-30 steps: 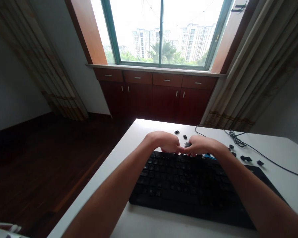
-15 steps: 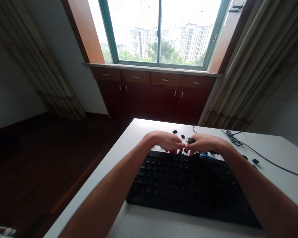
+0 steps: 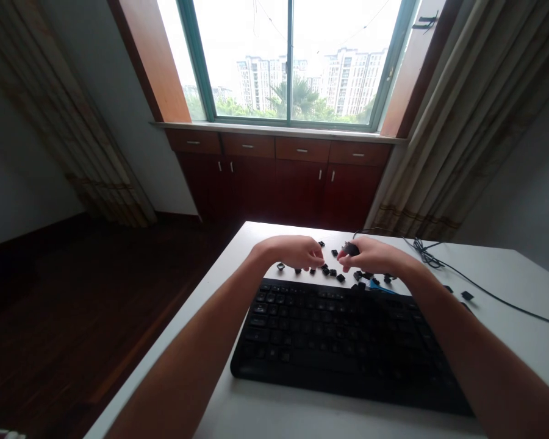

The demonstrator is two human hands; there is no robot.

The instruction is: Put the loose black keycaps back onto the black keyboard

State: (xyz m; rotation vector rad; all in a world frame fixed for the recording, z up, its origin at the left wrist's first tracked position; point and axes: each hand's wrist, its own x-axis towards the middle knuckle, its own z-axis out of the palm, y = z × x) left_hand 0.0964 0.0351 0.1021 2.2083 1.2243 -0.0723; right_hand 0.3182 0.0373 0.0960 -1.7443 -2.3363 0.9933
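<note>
A black keyboard (image 3: pixel 343 341) lies on the white table (image 3: pixel 507 341) in front of me. Beyond its far edge, several loose black keycaps (image 3: pixel 332 272) are scattered on the table. My left hand (image 3: pixel 297 251) hovers over them with fingers curled down; I cannot make out whether it holds anything. My right hand (image 3: pixel 370 256) is just right of it, its fingertips pinched on a small black keycap (image 3: pixel 349 249). A blue tool (image 3: pixel 382 288) lies on the table under my right wrist.
A black cable (image 3: pixel 485 286) runs across the table's right side, with more loose keycaps (image 3: pixel 466 296) near it. The table's left edge drops to a dark wooden floor (image 3: pixel 73 329). Wooden cabinets (image 3: pixel 283 177) stand under the window, curtains on both sides.
Both hands have moved away from the keyboard's top row to the table beyond it and parted slightly. More loose keycaps now show on the table beneath them.
</note>
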